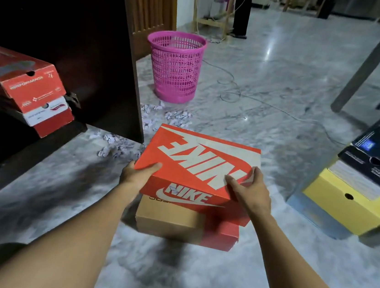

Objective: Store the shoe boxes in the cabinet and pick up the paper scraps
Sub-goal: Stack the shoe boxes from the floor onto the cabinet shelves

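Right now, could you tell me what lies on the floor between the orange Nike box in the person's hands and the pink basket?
In the head view, crumpled paper scraps litter the floor between the Nike box and the pink basket.

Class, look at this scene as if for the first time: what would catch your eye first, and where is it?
The bright orange Nike shoe box at the centre, held at its near corners by the left hand and right hand above a brown and red box. Next, the pink basket standing on the floor behind it, with crumpled paper scraps scattered at its foot beside the dark cabinet.
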Available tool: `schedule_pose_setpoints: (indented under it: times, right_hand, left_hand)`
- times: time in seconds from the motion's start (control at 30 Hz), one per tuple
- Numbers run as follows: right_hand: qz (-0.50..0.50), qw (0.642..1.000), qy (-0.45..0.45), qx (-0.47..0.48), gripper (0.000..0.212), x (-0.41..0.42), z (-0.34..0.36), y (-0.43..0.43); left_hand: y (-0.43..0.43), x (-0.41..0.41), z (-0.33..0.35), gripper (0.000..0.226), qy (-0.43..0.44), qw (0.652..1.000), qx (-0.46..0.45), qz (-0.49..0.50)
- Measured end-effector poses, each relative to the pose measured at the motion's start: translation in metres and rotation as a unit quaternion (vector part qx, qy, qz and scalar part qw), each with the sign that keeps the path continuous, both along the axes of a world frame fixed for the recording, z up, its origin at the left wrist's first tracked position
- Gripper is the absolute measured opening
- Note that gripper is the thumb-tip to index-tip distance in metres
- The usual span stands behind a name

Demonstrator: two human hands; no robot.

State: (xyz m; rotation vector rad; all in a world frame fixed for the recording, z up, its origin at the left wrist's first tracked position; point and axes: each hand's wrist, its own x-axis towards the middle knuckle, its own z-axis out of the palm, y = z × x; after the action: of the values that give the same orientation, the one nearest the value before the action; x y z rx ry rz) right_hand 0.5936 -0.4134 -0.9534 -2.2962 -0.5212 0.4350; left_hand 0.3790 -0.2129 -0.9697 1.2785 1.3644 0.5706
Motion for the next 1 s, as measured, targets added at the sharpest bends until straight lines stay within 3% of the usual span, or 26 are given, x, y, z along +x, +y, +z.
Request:
schedule_pose_setpoints:
  times: [0.13,0.33,0.47,0.57,0.8,1.0]
  right_hand:
    - [0.023,1.000,-0.008,0.014,0.090,-0.002,0.002,0.002]
    - [0.064,0.994,-0.024,0.091,0.087,-0.014,0.049,0.029]
    - [0.108,0.979,-0.022,0.171,0.097,-0.033,0.088,0.061]
    - [0.162,0.960,0.003,0.228,0.110,-0.062,0.115,0.093]
    - [0.278,0.907,0.009,0.316,0.097,-0.135,0.191,0.163]
    - [0.387,0.852,0.018,0.352,0.107,-0.183,0.277,0.219]
  left_hand:
    - [-0.002,-0.006,0.015,0.062,-0.019,1.000,-0.013,-0.010]
    - [0.011,-0.036,0.076,0.061,-0.034,0.998,0.057,0.019]
    - [0.026,-0.079,0.139,0.049,-0.027,0.993,0.107,0.043]
    - [0.043,-0.126,0.186,0.039,-0.031,0.984,0.158,0.077]
    - [0.073,-0.216,0.269,0.028,-0.015,0.950,0.261,0.169]
    - [0.098,-0.275,0.342,0.028,-0.050,0.898,0.339,0.275]
